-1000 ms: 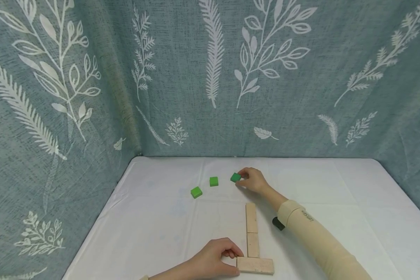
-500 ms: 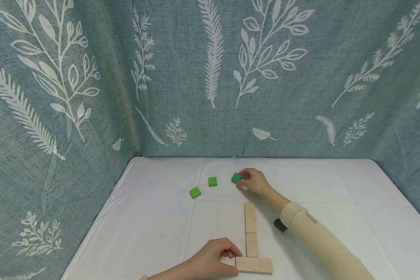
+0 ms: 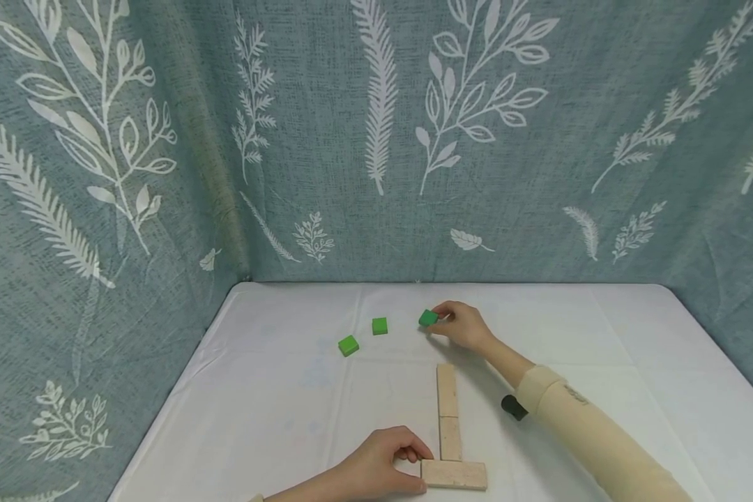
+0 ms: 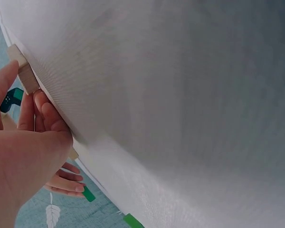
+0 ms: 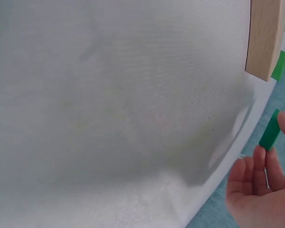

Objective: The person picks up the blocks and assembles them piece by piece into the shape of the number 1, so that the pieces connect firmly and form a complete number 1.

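Observation:
My right hand (image 3: 467, 328) pinches a small dark green square block (image 3: 428, 318) between thumb and fingertips, at the back of the table. That green block (image 5: 270, 130) is also clear in the right wrist view. My left hand (image 3: 383, 466) holds the left end of a pale wooden plank (image 3: 454, 475) lying crosswise at the front, thumb on the near side and fingers on the far side. In the left wrist view, the left hand's fingers touch the wooden plank (image 4: 23, 70). Behind it, two more wooden planks (image 3: 448, 411) lie end to end, pointing away.
Two bright green blocks (image 3: 379, 326) (image 3: 348, 346) lie left of the right hand. A black wrist-camera piece (image 3: 514, 407) shows by the right sleeve (image 3: 577, 411). The white-covered table (image 3: 257, 390) is bounded by a leaf-patterned blue-green curtain (image 3: 326, 139).
My right hand has shifted slightly to the right with the dark green block. The left hand keeps its place at the crosswise plank. The whole view has drifted a little.

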Demonstrator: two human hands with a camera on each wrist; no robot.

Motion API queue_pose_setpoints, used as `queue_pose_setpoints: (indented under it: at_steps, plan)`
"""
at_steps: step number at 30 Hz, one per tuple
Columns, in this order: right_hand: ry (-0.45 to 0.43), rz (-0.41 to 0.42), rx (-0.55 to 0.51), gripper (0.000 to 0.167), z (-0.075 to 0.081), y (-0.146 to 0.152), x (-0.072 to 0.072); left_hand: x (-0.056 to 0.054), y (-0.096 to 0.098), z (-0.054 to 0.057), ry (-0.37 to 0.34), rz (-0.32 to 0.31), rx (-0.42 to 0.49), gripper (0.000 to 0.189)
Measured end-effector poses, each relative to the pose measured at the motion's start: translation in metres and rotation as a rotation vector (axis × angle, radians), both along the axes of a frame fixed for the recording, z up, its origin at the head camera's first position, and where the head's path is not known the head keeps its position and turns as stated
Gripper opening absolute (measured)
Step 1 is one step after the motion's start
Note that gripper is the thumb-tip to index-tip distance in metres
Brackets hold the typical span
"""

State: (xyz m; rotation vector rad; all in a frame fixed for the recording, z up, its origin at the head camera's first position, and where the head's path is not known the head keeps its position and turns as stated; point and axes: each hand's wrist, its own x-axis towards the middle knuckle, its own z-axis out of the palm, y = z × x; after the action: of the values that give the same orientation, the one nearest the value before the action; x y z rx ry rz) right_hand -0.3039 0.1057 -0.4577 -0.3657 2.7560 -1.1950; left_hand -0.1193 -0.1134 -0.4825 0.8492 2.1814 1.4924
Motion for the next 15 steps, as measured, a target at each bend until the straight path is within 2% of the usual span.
queue_pose_setpoints:
  at_steps: [7, 15]
  plan:
    - [-0.016, -0.004, -0.017, 0.036, 0.003, 0.005, 0.007, 0.000, 0.001, 0.000, 0.005, 0.005, -0.008, 0.028]
    - [0.003, 0.012, -0.042, 0.034, 0.005, 0.010, 0.015, 0.000, 0.002, 0.000, 0.012, 0.012, -0.010, 0.027]
